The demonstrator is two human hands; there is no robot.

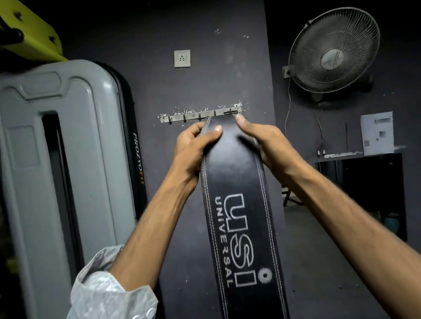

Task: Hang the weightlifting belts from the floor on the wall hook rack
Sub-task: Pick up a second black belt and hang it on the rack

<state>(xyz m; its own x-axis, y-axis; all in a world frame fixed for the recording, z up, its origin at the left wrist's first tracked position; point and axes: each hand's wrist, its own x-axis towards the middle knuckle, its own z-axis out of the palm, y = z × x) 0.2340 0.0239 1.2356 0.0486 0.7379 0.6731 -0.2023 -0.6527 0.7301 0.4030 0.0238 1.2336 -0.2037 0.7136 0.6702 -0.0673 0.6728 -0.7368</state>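
At the centre of the frame, a black weightlifting belt point(238, 208) is being held up against the dark wall, its top end being raised to the right end of the metal hook rack point(201, 115). Its left edge is being gripped by the left hand point(195, 148), fingers closed, while its right edge is being pinched by the right hand point(265, 143).
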